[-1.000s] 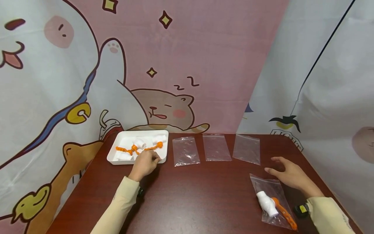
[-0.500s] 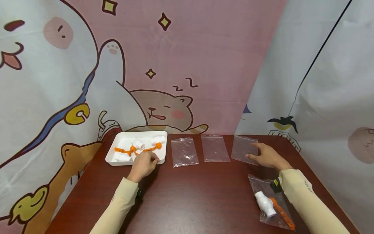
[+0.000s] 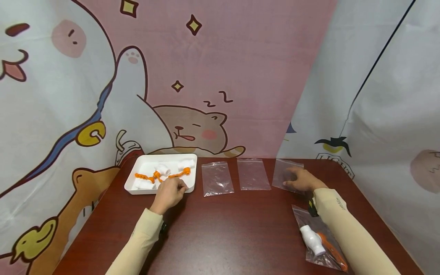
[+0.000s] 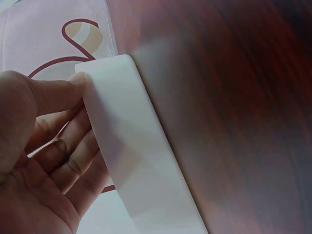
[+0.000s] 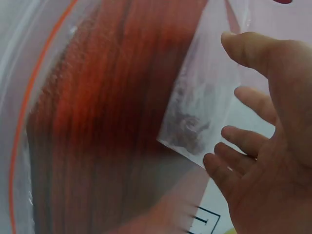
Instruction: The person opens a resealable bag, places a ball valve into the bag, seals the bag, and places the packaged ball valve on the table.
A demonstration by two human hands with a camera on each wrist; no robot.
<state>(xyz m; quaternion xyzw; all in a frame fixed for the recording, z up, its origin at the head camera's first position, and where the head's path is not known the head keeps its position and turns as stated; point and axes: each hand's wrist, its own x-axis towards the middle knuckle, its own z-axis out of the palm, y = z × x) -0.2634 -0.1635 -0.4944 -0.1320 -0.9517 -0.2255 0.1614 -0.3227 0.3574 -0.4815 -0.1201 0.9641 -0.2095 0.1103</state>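
Observation:
My right hand (image 3: 299, 178) is over the rightmost clear zip bag (image 3: 277, 168), fingers parted and slightly bent. In the right wrist view its fingertips (image 5: 213, 165) are right at the edge of that bag (image 5: 187, 117), with the thumb held apart. My left hand (image 3: 170, 194) is at the near right corner of the white tray (image 3: 135, 189). The left wrist view has its thumb at the rim of the tray (image 4: 129, 126), with the other fingertips hidden behind the wall. White pipe fittings (image 3: 146, 185) and orange handles (image 3: 144, 177) lie in the tray.
Two more flat zip bags, the middle one (image 3: 253, 173) and the left one (image 3: 217, 178), lie along the table's back. A bag (image 3: 317, 259) with a white fitting (image 3: 312, 240) and an orange handle (image 3: 331, 248) lies front right, partly under my right sleeve. A printed cloth (image 3: 261, 76) hangs behind.
My right hand has moved left and inward, from beside the filled bag to over the rightmost flat bag. My left hand has stayed at the tray.

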